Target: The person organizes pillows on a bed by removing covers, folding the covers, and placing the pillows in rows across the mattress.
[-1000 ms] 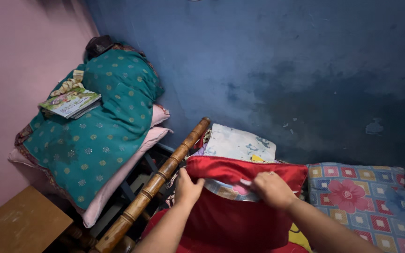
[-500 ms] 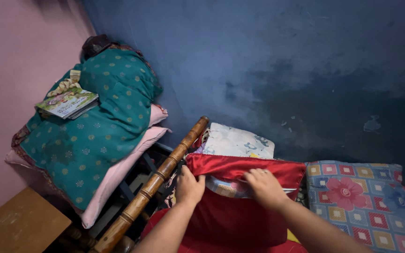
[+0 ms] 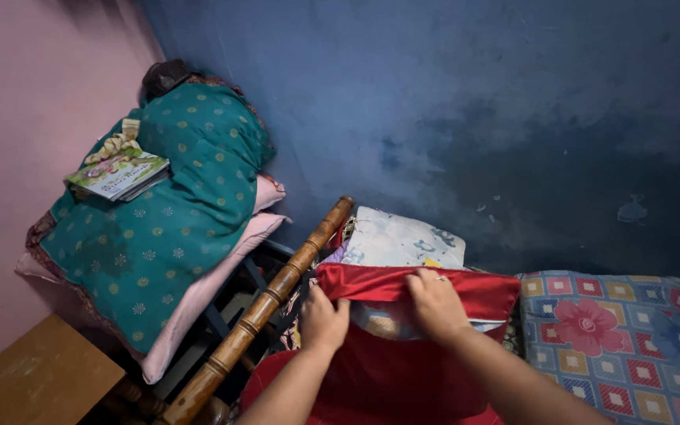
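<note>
A red pillow cover [image 3: 403, 370] stands open-topped in front of me, with a pale patterned pillow [image 3: 403, 240] sticking up out of it. My left hand [image 3: 323, 321] grips the cover's left top edge. My right hand [image 3: 434, 305], a ring on one finger, holds the folded red rim at the middle and presses on the pillow inside. Both forearms reach up from the bottom of the view.
A wooden bed rail [image 3: 265, 303] runs diagonally at left. A colourful floral-checked cushion [image 3: 615, 338] lies at right. A teal dotted quilt pile [image 3: 159, 220] over pink pillows carries a book [image 3: 118, 175]. A wooden stool [image 3: 33, 382] sits bottom left, a blue wall behind.
Both hands have stayed on the red cover's top edge, shifting slightly along it. The view has barely moved.
</note>
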